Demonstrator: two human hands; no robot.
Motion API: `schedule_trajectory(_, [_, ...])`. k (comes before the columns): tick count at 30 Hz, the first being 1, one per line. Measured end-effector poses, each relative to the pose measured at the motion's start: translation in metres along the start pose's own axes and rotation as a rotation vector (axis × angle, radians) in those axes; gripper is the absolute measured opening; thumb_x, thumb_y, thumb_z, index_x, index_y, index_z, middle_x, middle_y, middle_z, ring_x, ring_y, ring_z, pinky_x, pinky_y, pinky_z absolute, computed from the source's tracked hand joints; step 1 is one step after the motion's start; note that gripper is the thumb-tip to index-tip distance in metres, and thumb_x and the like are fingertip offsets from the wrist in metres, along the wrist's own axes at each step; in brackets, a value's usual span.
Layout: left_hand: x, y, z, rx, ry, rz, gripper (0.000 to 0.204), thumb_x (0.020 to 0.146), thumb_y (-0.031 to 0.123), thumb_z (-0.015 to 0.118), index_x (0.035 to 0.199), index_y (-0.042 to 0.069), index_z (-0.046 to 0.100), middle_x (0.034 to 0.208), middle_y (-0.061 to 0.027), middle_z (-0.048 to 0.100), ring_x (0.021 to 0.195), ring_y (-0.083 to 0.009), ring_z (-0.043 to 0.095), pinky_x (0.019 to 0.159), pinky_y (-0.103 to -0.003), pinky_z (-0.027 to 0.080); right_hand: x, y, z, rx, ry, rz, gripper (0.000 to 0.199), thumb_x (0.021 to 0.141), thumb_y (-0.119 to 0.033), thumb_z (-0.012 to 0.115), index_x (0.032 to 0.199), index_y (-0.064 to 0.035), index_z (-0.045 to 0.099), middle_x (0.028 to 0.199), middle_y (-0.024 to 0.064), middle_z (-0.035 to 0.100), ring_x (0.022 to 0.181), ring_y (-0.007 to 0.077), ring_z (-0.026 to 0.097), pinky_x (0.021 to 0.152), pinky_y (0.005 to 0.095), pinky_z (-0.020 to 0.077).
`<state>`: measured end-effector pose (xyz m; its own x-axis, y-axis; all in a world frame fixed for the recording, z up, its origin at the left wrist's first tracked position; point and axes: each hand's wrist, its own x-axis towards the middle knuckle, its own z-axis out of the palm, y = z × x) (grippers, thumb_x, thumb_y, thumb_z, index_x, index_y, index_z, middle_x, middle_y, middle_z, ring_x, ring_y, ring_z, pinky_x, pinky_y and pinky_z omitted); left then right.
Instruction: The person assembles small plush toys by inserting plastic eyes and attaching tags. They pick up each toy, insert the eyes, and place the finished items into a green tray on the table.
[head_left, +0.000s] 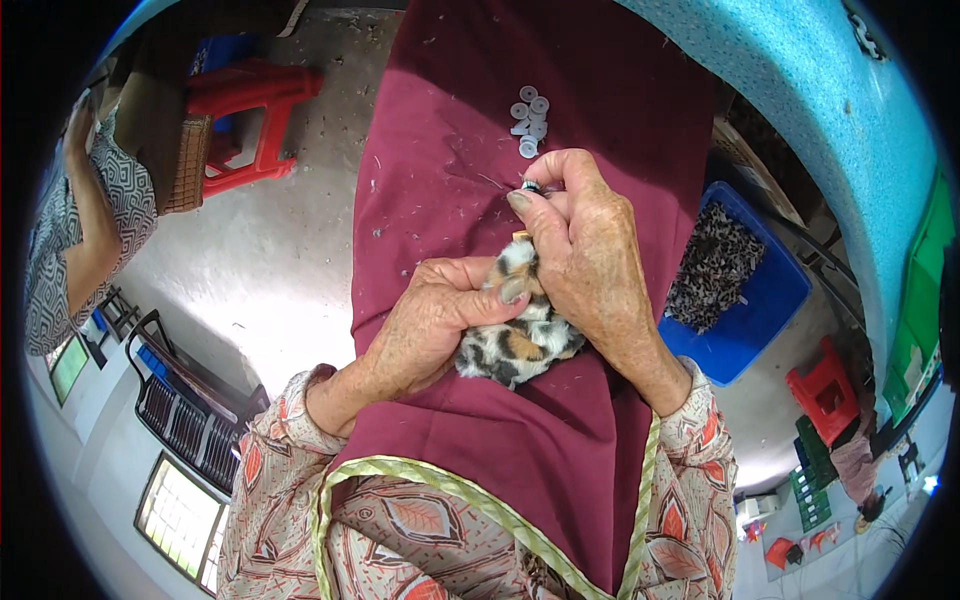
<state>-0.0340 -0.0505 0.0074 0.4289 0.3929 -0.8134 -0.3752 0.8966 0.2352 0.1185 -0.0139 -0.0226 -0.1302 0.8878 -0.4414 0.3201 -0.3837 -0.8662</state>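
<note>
My left hand point(425, 315) is closed on a furry plush piece point(522, 345) with white, black and orange patches, thumb on top, over the maroon cloth point(440, 190) on my lap. A small yellowish tip point(520, 236) shows at the piece's upper end. Just above it, my right hand point(595, 245) pinches a small dark piece with a pale greenish edge point(531, 187) between thumb and forefinger; its exact kind is too small to make out. Beyond my fingertips, several white plastic washers point(538, 128) lie in a loose cluster on the cloth.
On the right, a blue bin point(745, 325) holds a heap of dark and white furry pieces point(715, 265). A light-blue speckled surface point(800, 90) curves along the upper right. Red stools point(268, 130) stand on the floor. Another person's arm point(92, 230) shows at far left.
</note>
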Motion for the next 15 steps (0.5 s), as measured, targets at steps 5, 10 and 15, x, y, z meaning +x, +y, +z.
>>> schedule_trajectory(5, [-0.001, -0.002, 0.0, -0.098, 0.012, -0.047, 0.025, 0.086, 0.011, 0.065, 0.105, -0.005, 0.063, 0.091, -0.0093, 0.069, 0.077, -0.0125, 0.066, 0.072, -0.026, 0.054, -0.006, 0.002, 0.005, 0.22, 0.017, 0.077, 0.011, 0.09, -0.006, 0.057, 0.098, -0.0005, 0.052, 0.064, 0.0041, 0.06, 0.057, 0.0057, 0.054, 0.05, 0.0232, 0.0424])
schedule_trajectory(10, [-0.006, 0.002, 0.008, -0.077, 0.005, 0.003, 0.029, 0.086, 0.013, 0.066, 0.109, -0.004, 0.062, 0.091, -0.0073, 0.068, 0.077, -0.011, 0.064, 0.071, -0.025, 0.053, -0.011, -0.004, 0.004, 0.262, 0.07, 0.009, 0.011, 0.09, -0.005, 0.058, 0.099, -0.0016, 0.052, 0.065, 0.0017, 0.059, 0.058, 0.0026, 0.052, 0.05, 0.0192, 0.0399])
schedule_trajectory(15, [-0.01, 0.006, 0.011, 0.046, -0.02, 0.14, 0.034, 0.085, 0.017, 0.067, 0.112, -0.003, 0.062, 0.091, -0.0054, 0.068, 0.077, -0.009, 0.062, 0.072, -0.023, 0.051, -0.009, -0.003, -0.001, 0.347, 0.095, -0.099, 0.013, 0.089, -0.003, 0.058, 0.1, -0.0011, 0.05, 0.07, 0.0057, 0.064, 0.061, 0.0077, 0.059, 0.056, 0.0222, 0.0475])
